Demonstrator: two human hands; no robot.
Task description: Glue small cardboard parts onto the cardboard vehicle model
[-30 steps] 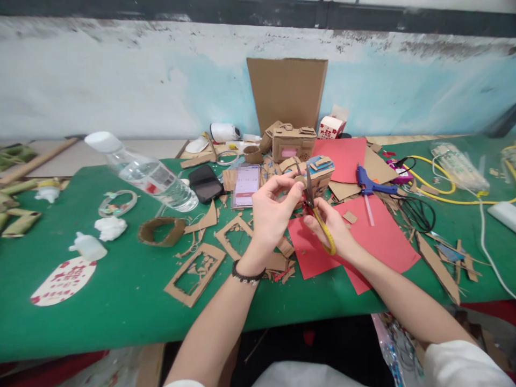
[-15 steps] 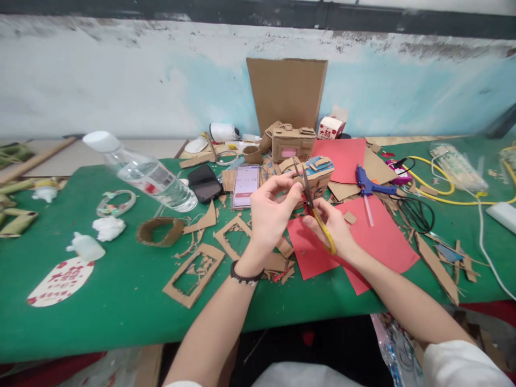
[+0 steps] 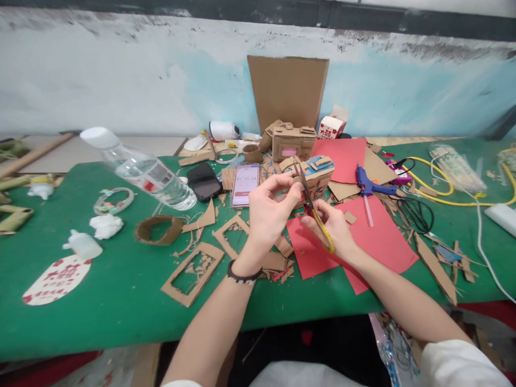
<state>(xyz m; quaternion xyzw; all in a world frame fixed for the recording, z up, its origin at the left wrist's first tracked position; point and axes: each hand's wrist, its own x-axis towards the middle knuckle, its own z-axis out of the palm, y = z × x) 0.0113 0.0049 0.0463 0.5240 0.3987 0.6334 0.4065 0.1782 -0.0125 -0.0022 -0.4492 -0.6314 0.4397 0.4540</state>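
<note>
My right hand (image 3: 331,221) grips a pair of scissors (image 3: 320,220) with yellow handles, the dark blades pointing up and away from me. Beside the blades, my left hand (image 3: 271,209) is closed in a pinch, thumb against fingers. A small brownish bit shows at those fingertips, too little of it to name. Both hands are raised over cardboard scraps and red paper (image 3: 379,236). Just beyond them sits a blue-topped cardboard camera model (image 3: 322,169), partly hidden by my fingers, and behind it stands a plain brown cardboard camera model (image 3: 293,144).
A tilted water bottle (image 3: 147,174), a black phone (image 3: 204,181) and a lit phone (image 3: 245,185) are to the left. Cut cardboard frames (image 3: 192,274) lie nearer me. At right are a blue glue gun (image 3: 368,183), a yellow cable (image 3: 447,201) and cardboard strips (image 3: 435,267).
The scissor blades look slightly closer together. Both hands stay almost in place, while the view has shifted a little.
</note>
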